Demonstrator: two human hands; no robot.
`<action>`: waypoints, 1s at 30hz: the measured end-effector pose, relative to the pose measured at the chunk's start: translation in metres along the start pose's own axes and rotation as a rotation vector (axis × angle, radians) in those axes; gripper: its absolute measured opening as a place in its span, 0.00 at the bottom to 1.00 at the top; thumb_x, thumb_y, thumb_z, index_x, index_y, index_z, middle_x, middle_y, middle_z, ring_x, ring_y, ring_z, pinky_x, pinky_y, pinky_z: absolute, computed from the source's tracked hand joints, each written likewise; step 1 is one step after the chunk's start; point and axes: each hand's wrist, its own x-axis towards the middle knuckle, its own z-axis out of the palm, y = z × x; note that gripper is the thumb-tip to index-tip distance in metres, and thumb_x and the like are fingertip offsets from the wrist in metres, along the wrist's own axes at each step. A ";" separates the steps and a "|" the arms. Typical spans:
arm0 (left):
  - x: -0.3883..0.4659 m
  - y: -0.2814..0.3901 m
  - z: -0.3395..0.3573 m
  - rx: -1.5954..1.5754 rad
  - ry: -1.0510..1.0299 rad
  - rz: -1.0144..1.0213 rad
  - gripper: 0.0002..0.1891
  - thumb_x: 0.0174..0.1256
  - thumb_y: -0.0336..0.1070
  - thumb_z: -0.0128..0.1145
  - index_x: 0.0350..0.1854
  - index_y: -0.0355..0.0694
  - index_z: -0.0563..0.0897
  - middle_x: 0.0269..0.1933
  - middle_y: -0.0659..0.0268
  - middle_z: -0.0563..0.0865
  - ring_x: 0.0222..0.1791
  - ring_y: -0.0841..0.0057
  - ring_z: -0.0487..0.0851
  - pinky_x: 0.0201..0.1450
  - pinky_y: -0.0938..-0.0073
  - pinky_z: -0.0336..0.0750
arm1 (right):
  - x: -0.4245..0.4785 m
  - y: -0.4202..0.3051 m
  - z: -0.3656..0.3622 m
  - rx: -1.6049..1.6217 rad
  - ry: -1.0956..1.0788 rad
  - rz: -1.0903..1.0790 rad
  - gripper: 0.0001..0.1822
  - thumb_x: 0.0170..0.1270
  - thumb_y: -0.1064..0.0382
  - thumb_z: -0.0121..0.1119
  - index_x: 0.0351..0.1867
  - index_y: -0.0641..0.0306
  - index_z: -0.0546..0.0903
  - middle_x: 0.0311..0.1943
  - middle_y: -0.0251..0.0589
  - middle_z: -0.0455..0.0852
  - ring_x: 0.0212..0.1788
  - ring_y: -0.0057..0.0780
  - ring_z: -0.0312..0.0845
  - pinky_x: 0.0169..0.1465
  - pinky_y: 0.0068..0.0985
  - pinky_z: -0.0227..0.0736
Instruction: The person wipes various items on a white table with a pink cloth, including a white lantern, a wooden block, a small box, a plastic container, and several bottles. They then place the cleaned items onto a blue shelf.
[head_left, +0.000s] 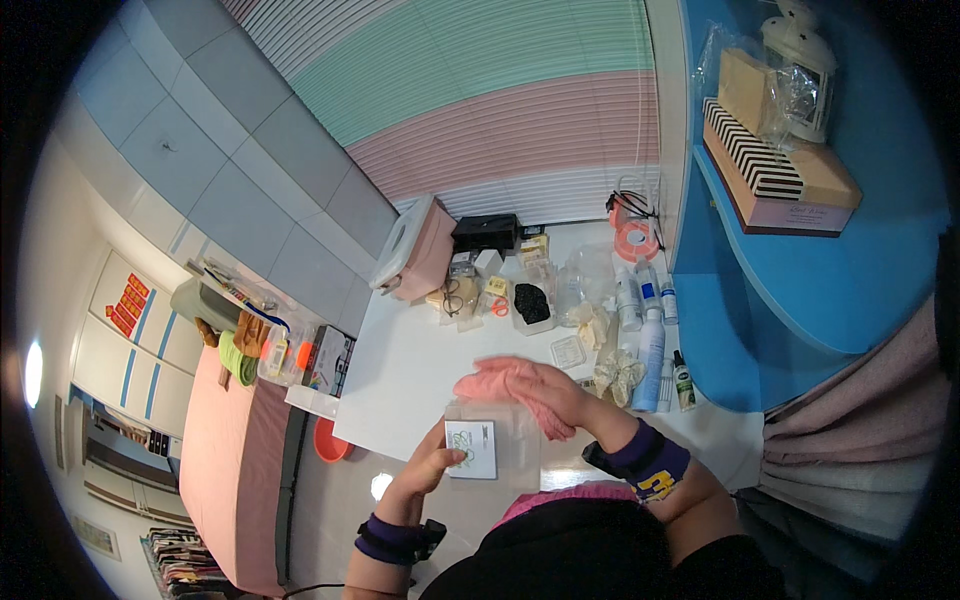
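Note:
My left hand (433, 461) grips a clear plastic box (517, 457) at its left side, the thumb lying on a small white printed card (480, 431) at the box's face. The box is held in front of my body, past the table's near edge. My right hand (551, 390) holds a pink cloth (495, 379) at the far edge of the box; part of the cloth hangs below the palm. Whether the cloth touches the box, I cannot tell. Beyond the hands, a small clear case (568, 352) lies on the white table (405, 360).
Spray bottles (649, 360) and crumpled gloves (619, 375) lie at the table's right. Behind are a tub of black material (532, 306), orange-handled scissors (499, 306), a pink lidded bin (420, 255) and a black box (484, 232). A blue shelf (795, 277) borders the right.

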 end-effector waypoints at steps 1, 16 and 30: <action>0.002 0.008 -0.002 0.064 -0.051 -0.011 0.46 0.43 0.42 0.57 0.71 0.32 0.62 0.62 0.57 0.75 0.63 0.66 0.73 0.67 0.65 0.66 | -0.001 -0.002 0.003 -0.112 -0.019 -0.018 0.25 0.76 0.61 0.47 0.71 0.67 0.63 0.68 0.44 0.68 0.71 0.28 0.60 0.72 0.28 0.57; 0.027 0.002 -0.024 -0.114 0.005 0.137 0.56 0.55 0.66 0.65 0.77 0.39 0.50 0.67 0.57 0.72 0.62 0.67 0.73 0.65 0.62 0.67 | -0.001 0.054 0.005 0.077 0.258 0.009 0.46 0.56 0.66 0.70 0.74 0.63 0.55 0.63 0.43 0.72 0.65 0.29 0.67 0.69 0.29 0.62; 0.017 -0.031 -0.004 0.319 0.253 0.324 0.53 0.49 0.39 0.74 0.76 0.38 0.54 0.68 0.57 0.70 0.67 0.66 0.70 0.68 0.65 0.65 | -0.007 0.045 0.000 -0.484 0.291 -0.246 0.20 0.74 0.63 0.51 0.64 0.64 0.71 0.67 0.46 0.68 0.68 0.36 0.66 0.71 0.34 0.59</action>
